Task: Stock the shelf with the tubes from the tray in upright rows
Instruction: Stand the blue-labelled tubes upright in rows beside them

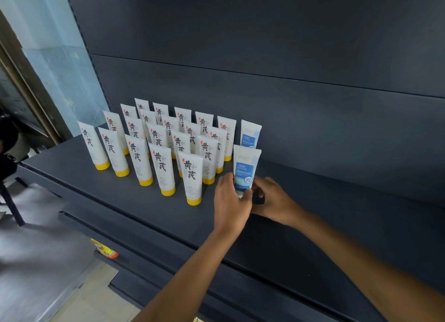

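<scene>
Dark grey metal shelf (pixel 337 215) carried all the stock, with a dark grey back panel (pixel 265 56) rising behind it. Left half of the shelf: white plastic tubes with yellow caps (pixel 166 170), standing cap-down and upright in close diagonal rows. Just right of that block stood a white plastic tube with a blue label (pixel 246 167), upright on the shelf in the front position. A second blue-labelled white tube (pixel 250 133) stood directly behind it, towards the back panel. Left hand (pixel 230 196) gripped the front tube's lower left side, thumb curled across its base. Right hand (pixel 272 199) met it from the right, fingers curled and pinching the lower edge. The tube's cap was hidden by the hands. On a lower level at left lay an orange and yellow packet (pixel 106 249), blurred.
</scene>
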